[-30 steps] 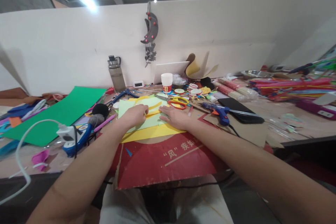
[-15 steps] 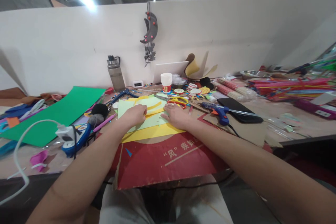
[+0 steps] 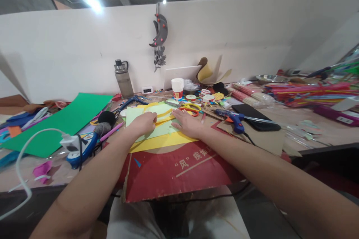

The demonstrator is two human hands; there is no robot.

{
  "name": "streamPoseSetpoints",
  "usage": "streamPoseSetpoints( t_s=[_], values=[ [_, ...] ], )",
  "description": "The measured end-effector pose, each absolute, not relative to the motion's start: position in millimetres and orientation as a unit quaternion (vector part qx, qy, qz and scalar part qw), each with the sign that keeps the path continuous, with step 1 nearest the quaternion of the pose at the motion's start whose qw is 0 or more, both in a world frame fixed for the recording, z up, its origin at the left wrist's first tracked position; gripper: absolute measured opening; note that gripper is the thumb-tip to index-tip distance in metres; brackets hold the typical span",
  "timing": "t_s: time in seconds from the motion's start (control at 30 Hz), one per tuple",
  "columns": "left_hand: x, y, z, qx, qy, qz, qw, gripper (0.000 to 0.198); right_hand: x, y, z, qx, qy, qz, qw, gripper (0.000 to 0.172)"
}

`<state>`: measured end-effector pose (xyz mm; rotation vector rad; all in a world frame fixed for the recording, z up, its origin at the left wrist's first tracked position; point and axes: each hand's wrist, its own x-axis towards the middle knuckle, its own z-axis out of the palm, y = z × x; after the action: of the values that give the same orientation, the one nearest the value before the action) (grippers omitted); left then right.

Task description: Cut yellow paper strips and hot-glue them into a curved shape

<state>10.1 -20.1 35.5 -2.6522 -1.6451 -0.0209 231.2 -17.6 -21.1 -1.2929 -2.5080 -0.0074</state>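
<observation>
**A yellow strip [image 3: 164,121] across a pale green sheet [image 3: 162,132]**

We cannot make out the fingertips of the left hand [image 3: 144,123]: they curl under, at the strip's left end, so we cannot tell whether they pinch it. The right hand [image 3: 186,124] lies palm down with its fingers spread, covering the right edge of the green sheet and hiding where the strip ends. Both forearms run out of view at the near edge.

On the red cardboard [image 3: 168,181] nearest us we read “风” 疾如, the line then vanishing beneath the right forearm. The print on the white paper cups [image 3: 177,89], on the far side, is too small for us to read, as is the display of the digital clock [image 3: 147,90] to their left.

The strip is narrow, bright and slightly bent, lying near the middle of the tabletop [image 3: 62,176]. Just beyond it we see a second, curved strip [image 3: 165,113]; beneath the green sheet, a yellow sheet [image 3: 162,142] shows along the near side. Scissors [image 3: 195,106] with yellow and orange handles lie just beyond the right hand, partly hidden by it.
</observation>
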Motion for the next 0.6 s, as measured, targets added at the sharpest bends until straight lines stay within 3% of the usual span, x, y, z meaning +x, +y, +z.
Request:
streamPoseSetpoints(
  t_s=[0.33,0.6],
  values=[
    [10.7,-18.7,32.8,-0.849,-0.528,0.001,0.017,0.016,227.3,-22.1,-13.4,-0.342,-0.922,0.088,0.159,0.06],
    [12.8,-25.1,37.5,-0.849,-0.528,-0.009,0.005,0.019,229.4,-25.4,-12.8,-0.452,-0.875,0.017,0.172,0.053]
  ],
)
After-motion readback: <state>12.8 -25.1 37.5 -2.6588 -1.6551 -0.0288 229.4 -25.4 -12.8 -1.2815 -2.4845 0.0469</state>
